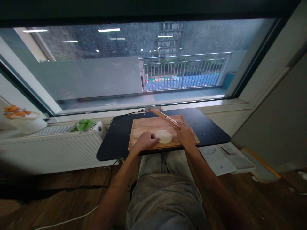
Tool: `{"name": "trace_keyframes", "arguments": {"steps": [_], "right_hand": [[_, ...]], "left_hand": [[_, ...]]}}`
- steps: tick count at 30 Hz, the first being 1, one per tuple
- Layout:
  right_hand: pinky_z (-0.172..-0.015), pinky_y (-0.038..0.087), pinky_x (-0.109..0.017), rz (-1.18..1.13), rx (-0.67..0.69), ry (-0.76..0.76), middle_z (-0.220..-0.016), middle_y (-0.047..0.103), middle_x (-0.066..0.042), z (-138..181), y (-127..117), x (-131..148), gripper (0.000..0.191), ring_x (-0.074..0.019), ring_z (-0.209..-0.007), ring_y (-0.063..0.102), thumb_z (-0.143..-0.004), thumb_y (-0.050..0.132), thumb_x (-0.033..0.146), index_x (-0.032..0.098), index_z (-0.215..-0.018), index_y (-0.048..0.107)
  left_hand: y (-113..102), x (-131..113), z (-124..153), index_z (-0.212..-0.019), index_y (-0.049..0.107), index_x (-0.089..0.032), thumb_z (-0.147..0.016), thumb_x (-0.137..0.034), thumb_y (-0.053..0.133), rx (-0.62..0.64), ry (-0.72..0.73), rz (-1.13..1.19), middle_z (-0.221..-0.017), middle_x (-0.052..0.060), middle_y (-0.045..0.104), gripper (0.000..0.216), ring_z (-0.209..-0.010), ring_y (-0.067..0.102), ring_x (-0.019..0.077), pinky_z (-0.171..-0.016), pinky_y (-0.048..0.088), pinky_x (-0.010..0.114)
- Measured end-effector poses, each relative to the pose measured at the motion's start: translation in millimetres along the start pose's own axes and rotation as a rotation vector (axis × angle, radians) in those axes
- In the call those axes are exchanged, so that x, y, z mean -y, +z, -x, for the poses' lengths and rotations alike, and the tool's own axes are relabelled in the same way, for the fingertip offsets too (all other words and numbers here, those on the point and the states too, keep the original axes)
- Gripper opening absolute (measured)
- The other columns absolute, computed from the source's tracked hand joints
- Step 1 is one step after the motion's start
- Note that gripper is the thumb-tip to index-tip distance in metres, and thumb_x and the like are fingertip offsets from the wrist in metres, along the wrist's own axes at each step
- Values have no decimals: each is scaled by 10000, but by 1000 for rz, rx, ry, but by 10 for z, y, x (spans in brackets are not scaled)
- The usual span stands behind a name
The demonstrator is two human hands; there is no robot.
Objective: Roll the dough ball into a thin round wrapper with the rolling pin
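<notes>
A pale, flat round of dough (163,136) lies on a wooden cutting board (144,124). At the dough's left edge, my left hand (147,140) has its thumb and fingers closed on the rim. My right hand (185,133) is wrapped round the near end of a slim wooden rolling pin (169,119) with a printed label. The pin slants away to the upper left, beyond the dough, and its far end reaches the back of the board. Parts of the right fingers are hidden from view.
The board rests on a black table (206,129) under a wide window. A white radiator (72,147) with a green cloth (85,125) on top stands at left. Papers (218,159) lie low on the right. Cables (69,219) run along the wooden floor.
</notes>
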State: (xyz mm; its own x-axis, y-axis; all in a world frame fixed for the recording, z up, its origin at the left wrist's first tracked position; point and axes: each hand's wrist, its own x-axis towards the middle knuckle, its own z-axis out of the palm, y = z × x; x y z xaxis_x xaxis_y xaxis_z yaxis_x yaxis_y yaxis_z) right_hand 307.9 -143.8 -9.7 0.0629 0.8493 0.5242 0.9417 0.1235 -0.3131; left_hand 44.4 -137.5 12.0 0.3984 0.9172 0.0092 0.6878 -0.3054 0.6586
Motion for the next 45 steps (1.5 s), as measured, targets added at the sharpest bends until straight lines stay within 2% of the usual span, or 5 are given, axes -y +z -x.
{"name": "trace_keyframes", "arguments": {"steps": [6,13,19,31,45], "right_hand": [[-987,531,-428,5,36,-28,-1309,785,-160,-6,-101,34,322,-332,-1204,715,-1132,550,385,239,-1345,742],[-929,550,-400,-2,116,25,-1326,791,-169,30,-137,105,366,-334,-1176,741,-1156,496,388,225,-1402,713],[-910,557,-361,-164,222,2,-1277,817,-148,25,-159,79,328,-301,-1133,762,-1133,549,393,209,-1349,713],[-823,574,-305,-411,417,-64,-1119,844,-34,127,-198,71,415,-237,-956,766,-839,853,235,223,-1245,769],[-860,544,-292,-297,389,-114,-1081,848,-68,-98,-117,15,280,-235,-960,757,-926,775,234,210,-1204,771]], "left_hand": [[73,-122,-28,-792,825,-146,-924,-389,704,-17,187,133,-753,36,760,302,-708,644,179,-668,428,282],[154,-172,-430,-1045,863,-163,-894,-216,702,-158,294,-37,-1130,128,821,227,-1096,728,273,-1035,569,392],[202,-153,-619,-966,862,-156,-906,-310,733,-11,241,48,-948,91,807,210,-971,728,263,-900,595,345],[229,26,-649,-1051,822,-159,-923,-366,783,48,287,183,-1062,76,801,246,-937,716,229,-851,561,298],[242,120,-395,-1027,723,-187,-1085,-417,667,-237,239,-238,-1145,113,703,244,-1135,645,283,-1052,533,437]]}}
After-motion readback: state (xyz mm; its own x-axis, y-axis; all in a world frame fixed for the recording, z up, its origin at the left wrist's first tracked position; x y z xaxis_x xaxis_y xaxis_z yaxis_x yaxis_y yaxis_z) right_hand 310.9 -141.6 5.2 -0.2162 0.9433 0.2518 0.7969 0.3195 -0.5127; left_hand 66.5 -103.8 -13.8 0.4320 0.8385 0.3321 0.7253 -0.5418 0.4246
